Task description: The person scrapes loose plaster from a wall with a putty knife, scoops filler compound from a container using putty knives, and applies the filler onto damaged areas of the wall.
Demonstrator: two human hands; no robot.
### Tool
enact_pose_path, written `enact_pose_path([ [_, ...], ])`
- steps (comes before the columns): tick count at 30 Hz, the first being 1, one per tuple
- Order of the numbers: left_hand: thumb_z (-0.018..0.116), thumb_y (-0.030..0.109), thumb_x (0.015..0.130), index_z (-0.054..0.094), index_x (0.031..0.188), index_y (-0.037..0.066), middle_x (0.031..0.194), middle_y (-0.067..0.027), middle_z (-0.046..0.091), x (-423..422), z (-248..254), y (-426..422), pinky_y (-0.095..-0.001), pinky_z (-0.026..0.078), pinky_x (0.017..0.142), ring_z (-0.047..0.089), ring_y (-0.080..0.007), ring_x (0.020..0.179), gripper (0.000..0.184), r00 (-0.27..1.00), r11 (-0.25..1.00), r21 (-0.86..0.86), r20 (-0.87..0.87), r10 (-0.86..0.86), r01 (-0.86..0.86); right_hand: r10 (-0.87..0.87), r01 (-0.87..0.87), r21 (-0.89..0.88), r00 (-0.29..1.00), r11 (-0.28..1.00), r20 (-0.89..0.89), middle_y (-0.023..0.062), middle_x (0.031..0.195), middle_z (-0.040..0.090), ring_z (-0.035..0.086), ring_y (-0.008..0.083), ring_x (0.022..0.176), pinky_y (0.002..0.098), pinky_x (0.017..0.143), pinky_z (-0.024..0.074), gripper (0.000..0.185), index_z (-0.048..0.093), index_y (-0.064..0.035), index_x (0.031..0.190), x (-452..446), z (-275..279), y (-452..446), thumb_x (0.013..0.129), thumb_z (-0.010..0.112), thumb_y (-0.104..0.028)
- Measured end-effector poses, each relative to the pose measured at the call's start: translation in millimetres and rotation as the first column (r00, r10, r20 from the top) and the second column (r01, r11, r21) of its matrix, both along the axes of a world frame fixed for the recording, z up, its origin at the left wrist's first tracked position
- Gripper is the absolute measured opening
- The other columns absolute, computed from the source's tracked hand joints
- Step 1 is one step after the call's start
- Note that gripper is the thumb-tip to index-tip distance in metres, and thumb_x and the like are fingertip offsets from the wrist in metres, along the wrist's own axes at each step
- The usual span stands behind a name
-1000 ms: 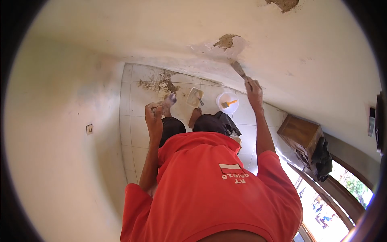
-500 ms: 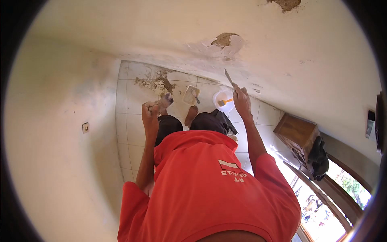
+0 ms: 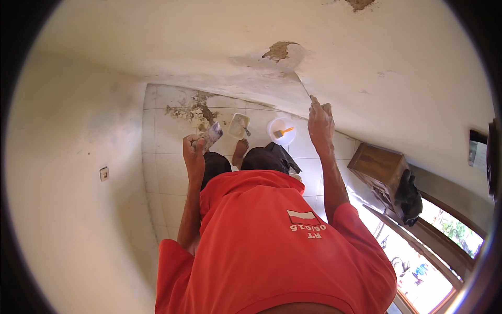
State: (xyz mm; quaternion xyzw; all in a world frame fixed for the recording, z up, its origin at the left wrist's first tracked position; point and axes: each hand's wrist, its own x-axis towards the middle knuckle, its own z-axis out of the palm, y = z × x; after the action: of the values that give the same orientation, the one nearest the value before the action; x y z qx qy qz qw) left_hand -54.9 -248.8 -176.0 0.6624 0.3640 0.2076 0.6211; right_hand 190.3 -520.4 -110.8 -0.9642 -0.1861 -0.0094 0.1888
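Note:
My right hand (image 3: 321, 125) is closed round the handle of a putty knife (image 3: 303, 85), whose thin blade reaches the wall just below a pale smoothed patch. Above the blade, the wall has a rough brown hole (image 3: 278, 51). My left hand (image 3: 194, 150) grips a flat tool (image 3: 212, 136) smeared with whitish filler, held over the floor. Beyond it on the tiles lie a shallow white tray (image 3: 238, 126) with a small tool in it and a round white bucket (image 3: 283, 132) with a yellow-handled brush (image 3: 283, 132) across it.
Broken plaster (image 3: 198, 113) lies on the floor along the wall. A wooden cabinet (image 3: 377, 165) with a black bag (image 3: 408, 199) stands at right, near a bright window. A socket (image 3: 104, 174) is on the left wall. Another hole (image 3: 360, 4) shows at the top.
My right hand first drew the knife back from the wall, then brought its blade up to the wall again. My left hand keeps its tool, which is now tilted differently. The view has shifted slightly.

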Motion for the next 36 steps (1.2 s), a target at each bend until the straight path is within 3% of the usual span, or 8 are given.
enact_pose_path([
  [10,0.063,0.021,0.094,0.053,0.104,0.004,0.088,0.0,0.052,8.5,11.7,-2.6,-0.0213,0.042,0.065,0.048,-0.0074,0.077,0.022,0.998,0.993,-0.112,0.049,0.033,-0.027,-0.215,0.213,0.04,0.975,0.976,0.057,0.013,0.085,0.056,0.059,0.0228,0.071,0.0377,0.061,0.0487,0.034,0.06,-0.0063,0.128,-34.5,76.4,-18.2,0.095,0.054,-0.014],
  [11,0.063,0.021,0.094,0.053,0.104,0.004,0.088,0.0,0.052,12.8,9.9,-3.6,-0.0213,0.042,0.065,0.048,-0.0074,0.077,0.022,0.998,0.994,-0.106,0.047,0.034,-0.029,-0.22,0.262,0.231,0.956,0.937,-0.193,0.0111,0.087,0.058,0.059,0.0191,0.07,0.0351,0.06,0.0485,0.034,0.061,-0.0058,0.127,-39.5,82.9,-22.6,0.095,0.053,-0.013],
  [14,0.065,0.024,0.093,0.055,0.105,0.007,0.087,0.0013,0.055,32.2,4.2,-1.7,-0.0232,0.047,0.06,0.054,-0.0069,0.077,0.023,0.977,0.864,-0.497,0.21,0.029,0.081,-0.035,0.348,0.484,0.839,0.803,-0.543,0.0073,0.086,0.063,0.058,0.0114,0.068,0.0275,0.057,0.0471,0.032,0.063,-0.0004,0.122,-42.4,80.1,-27.8,0.093,0.055,-0.013],
  [17,0.064,0.023,0.094,0.054,0.104,0.007,0.083,0.0023,0.054,58.4,13.4,-1.8,-0.0221,0.045,0.052,0.052,-0.006,0.066,0.022,0.941,0.753,-0.594,0.323,-0.099,0.284,0.611,0.17,0.753,0.487,0.635,-0.625,0.0079,0.075,0.063,0.056,0.0101,0.06,0.0236,0.054,0.0453,0.034,0.065,0.0054,0.113,-34.7,84.0,-11.8,0.089,0.063,-0.02],
  [21,0.063,0.019,0.095,0.055,0.103,0.009,0.073,0.0067,0.05,93.0,68.2,-13.3,-0.0156,0.039,0.053,0.043,-0.0019,0.056,0.016,0.904,0.665,-0.664,0.426,-0.039,0.341,0.604,0.187,0.644,0.231,0.742,-0.763,0.0076,0.073,0.063,0.052,0.011,0.053,0.0251,0.049,0.0424,0.036,0.066,0.0047,0.11,-31.8,75.8,14.1,0.089,0.062,-0.025],
  [28,0.066,0.019,0.094,0.055,0.106,0.008,0.075,0.0078,0.05,85.7,65.1,-8.4,-0.0163,0.035,0.047,0.042,-0.0001,0.055,0.02,0.86,0.757,-0.57,0.509,0.019,0.321,0.592,0.244,0.675,0.338,0.696,-0.732,0.0048,0.071,0.06,0.051,0.0094,0.053,0.0239,0.047,0.0405,0.033,0.066,0.003,0.101,-16.3,46.3,8.3,0.093,0.058,-0.028],
  [31,0.066,0.019,0.094,0.054,0.108,0.008,0.075,0.0069,0.05,83.1,77.8,-10.5,-0.0165,0.035,0.045,0.043,-0.0003,0.056,0.021,0.855,0.768,-0.557,0.518,0.022,0.317,0.423,0.194,0.635,0.598,0.748,-0.681,0.0018,0.07,0.055,0.05,0.0073,0.055,0.0227,0.049,0.0425,0.034,0.064,-0.0002,0.102,-19.7,35.1,3.3,0.097,0.051,-0.032],
  [36,0.061,0.014,0.096,0.052,0.107,0.007,0.089,0.0011,0.052,90.5,93.2,-9.1,-0.0214,0.043,0.071,0.049,-0.0059,0.078,0.016,0.874,0.858,-0.498,0.465,0.145,0.123,0.215,0.202,0.581,0.794,0.789,-0.568,0.0026,0.078,0.058,0.055,0.0108,0.065,0.0272,0.057,0.0473,0.026,0.065,-0.0005,0.112,-49.8,73.2,-5.8,0.095,0.055,-0.017],
])
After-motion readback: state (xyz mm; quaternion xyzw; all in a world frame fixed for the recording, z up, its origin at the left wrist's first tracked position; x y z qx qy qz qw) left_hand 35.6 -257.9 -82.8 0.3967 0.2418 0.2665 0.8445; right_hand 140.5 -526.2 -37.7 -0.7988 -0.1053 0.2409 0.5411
